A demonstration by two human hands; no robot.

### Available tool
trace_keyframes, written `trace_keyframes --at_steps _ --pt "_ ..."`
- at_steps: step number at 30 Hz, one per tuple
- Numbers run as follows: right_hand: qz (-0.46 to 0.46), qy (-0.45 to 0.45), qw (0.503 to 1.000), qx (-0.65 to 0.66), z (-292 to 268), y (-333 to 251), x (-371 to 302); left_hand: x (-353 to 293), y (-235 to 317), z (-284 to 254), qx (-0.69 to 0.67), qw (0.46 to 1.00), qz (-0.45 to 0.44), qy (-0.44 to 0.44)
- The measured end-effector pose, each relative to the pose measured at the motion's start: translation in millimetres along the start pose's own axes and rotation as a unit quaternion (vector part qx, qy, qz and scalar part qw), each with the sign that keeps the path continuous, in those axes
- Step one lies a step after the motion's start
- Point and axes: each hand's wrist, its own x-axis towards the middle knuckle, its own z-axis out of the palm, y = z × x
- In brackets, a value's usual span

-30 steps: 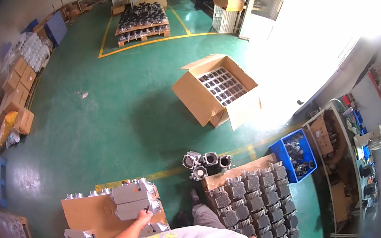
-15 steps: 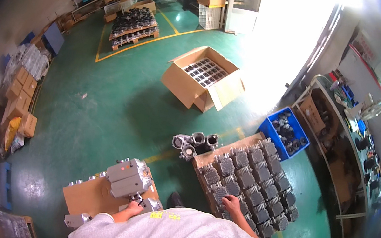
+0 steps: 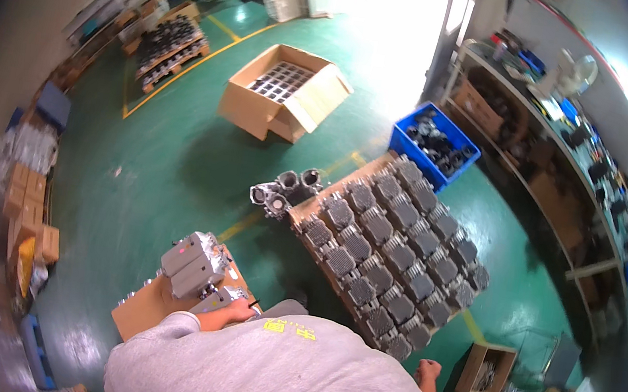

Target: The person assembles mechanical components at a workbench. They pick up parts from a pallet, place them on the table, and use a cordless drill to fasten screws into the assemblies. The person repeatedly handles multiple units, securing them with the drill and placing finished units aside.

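Note:
My left hand (image 3: 238,310) is closed around a slim dark object, too small to name, beside grey metal housings. One large ribbed grey housing (image 3: 193,265) rests on a cardboard sheet (image 3: 145,311), and a smaller metal housing (image 3: 219,297) lies right by that hand. At the right, my right hand (image 3: 429,371) hangs with curled fingers, apart from everything; its inside is hidden. Between the hands and farther off, rows of dark grey finned metal castings (image 3: 400,254) cover a cardboard-topped stack. Several hollow round castings (image 3: 288,183) stand at its far left corner.
A blue crate (image 3: 402,140) of dark parts adjoins the stack. Beyond it stands an open carton (image 3: 249,115) with divided compartments. Shelving (image 3: 523,165) lines the right wall. A wooden box (image 3: 472,371) sits near my right hand. Cartons (image 3: 25,192) are piled at the left.
My view has turned to the right. My right hand has left the finned castings and moved right and nearer to me. My left hand stays by the grey housings.

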Motion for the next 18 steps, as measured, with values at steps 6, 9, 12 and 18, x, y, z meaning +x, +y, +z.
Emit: trace_keyframes --at_steps 6,9,12,18 --pt "0.033 0.058 0.981 0.18 -38.5 77.8 -71.3 54.6 69.1 -21.0 -0.002 0.98 0.2 -0.014" --pt "0.087 0.012 0.966 0.242 -24.5 88.2 -145.3 81.0 109.3 -37.7 0.029 0.972 0.231 -0.031" --pt "0.133 -0.011 0.976 0.172 2.7 108.2 -225.7 121.6 158.2 -48.1 0.057 0.965 0.246 -0.07" --pt "0.182 0.011 0.977 0.11 42.7 184.9 -350.4 155.4 240.8 -37.8 0.128 0.955 0.258 -0.069"
